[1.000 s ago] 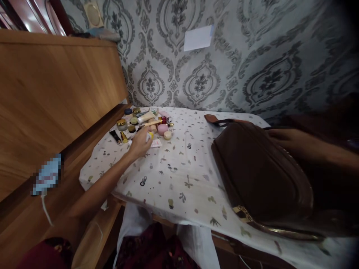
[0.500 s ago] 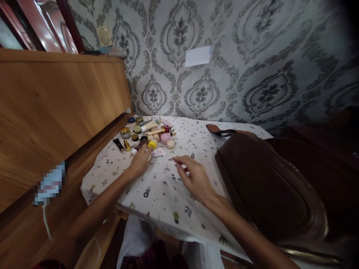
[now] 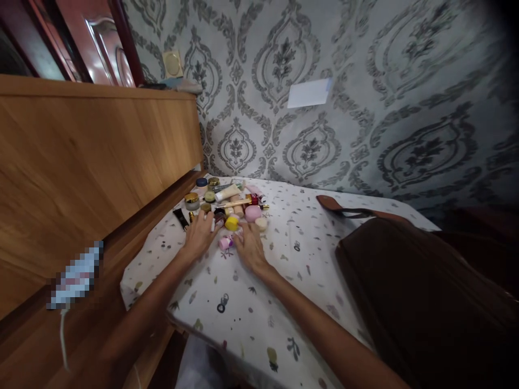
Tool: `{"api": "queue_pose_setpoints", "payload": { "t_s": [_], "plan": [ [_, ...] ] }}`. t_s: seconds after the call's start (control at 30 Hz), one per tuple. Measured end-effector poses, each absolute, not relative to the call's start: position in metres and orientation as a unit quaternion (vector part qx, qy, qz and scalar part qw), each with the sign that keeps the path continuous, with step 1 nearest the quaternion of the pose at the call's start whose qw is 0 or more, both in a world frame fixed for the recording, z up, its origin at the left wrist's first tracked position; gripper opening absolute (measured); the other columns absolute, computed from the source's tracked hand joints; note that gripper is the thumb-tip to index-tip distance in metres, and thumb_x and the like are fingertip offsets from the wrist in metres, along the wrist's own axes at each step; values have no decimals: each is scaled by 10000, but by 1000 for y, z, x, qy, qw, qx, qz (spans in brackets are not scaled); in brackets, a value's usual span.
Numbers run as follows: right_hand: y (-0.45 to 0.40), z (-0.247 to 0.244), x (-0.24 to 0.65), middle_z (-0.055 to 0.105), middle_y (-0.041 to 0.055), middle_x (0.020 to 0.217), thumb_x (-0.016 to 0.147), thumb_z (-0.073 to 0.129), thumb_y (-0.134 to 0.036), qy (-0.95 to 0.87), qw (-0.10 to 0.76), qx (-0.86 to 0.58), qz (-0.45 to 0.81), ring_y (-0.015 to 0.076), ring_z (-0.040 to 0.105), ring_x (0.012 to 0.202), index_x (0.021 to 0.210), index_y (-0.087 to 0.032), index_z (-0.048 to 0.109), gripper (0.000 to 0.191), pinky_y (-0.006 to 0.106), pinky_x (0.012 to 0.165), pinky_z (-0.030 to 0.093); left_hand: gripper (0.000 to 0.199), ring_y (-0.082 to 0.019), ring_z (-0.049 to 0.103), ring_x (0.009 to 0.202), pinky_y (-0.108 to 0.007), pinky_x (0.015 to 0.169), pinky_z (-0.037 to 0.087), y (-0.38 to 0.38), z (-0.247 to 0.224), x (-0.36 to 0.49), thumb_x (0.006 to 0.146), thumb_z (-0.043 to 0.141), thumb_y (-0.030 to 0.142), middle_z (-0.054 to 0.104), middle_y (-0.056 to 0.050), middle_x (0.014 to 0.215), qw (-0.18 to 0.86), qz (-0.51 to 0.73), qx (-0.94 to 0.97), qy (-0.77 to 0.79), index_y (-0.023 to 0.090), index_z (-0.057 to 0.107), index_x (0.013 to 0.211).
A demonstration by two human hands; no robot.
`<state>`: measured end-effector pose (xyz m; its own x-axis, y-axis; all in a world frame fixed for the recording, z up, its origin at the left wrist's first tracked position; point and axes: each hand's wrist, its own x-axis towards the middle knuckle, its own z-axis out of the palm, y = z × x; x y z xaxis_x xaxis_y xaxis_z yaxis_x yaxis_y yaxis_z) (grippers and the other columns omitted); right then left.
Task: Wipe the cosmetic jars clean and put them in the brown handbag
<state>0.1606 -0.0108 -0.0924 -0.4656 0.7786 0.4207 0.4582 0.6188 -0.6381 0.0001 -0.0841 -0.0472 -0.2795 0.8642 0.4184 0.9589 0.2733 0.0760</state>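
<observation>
At the near edge of a cluster of cosmetics, my left hand point(image 3: 198, 235) has its thumb and fingers closed around a small dark-red bottle point(image 3: 219, 217) with a white part, mostly covered by the fingers. My right hand point(image 3: 252, 249) pinches a small white tube with a pink cap point(image 3: 225, 243); its fingers cover part of the tube. Between both hands sits a round yellow lid point(image 3: 231, 223). Just beyond my right fingers are a pink jar point(image 3: 253, 213) and a cream-coloured round pot point(image 3: 261, 223). A black tube point(image 3: 180, 218) lies left of my left hand.
Behind are several jars, a gold-lidded jar point(image 3: 192, 201), a cream tube point(image 3: 228, 192) and a wooden-handled brush point(image 3: 234, 203). A dark brown bag point(image 3: 409, 292) covers the right of the patterned tablecloth point(image 3: 243, 308). A wooden cabinet point(image 3: 101, 146) borders the left; a patterned wall rises behind.
My right hand has moved forward and left to the tube. My left hand has shifted left, uncovering the tube's pink cap. The view has turned slightly, so the bag sits farther right.
</observation>
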Motion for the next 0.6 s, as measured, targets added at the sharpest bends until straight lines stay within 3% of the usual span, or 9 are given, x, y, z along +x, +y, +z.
{"api": "queue_pose_setpoints", "payload": {
  "t_s": [0.27, 0.47, 0.6],
  "plan": [
    [-3, -106, 158, 610, 150, 1158, 901, 493, -307, -813, 380, -349, 270, 305, 548, 1131, 1236, -150, 564, 377, 465, 1037, 443, 299, -254, 621, 1010, -343, 821, 499, -79, -58, -10, 937, 580, 315, 557, -92, 1207, 59, -231, -582, -777, 228, 547, 1221],
    [-1, -108, 158, 624, 143, 1163, 892, 491, -287, -804, 397, -341, 281, 302, 557, 1125, 1227, -166, 557, 363, 477, 1033, 449, 178, -203, 617, 917, -310, 822, 488, -79, -63, -25, 898, 609, 307, 604, -23, 990, -8, -359, -564, -744, 210, 594, 1047],
    [-1, -111, 157, 627, 141, 1174, 894, 494, -291, -796, 413, -337, 289, 304, 560, 1127, 1233, -171, 557, 365, 491, 1014, 460, 151, -196, 620, 873, -288, 763, 471, -84, -59, -23, 956, 510, 321, 626, -42, 996, 22, -305, -574, -760, 211, 597, 1010]
  ]
}}
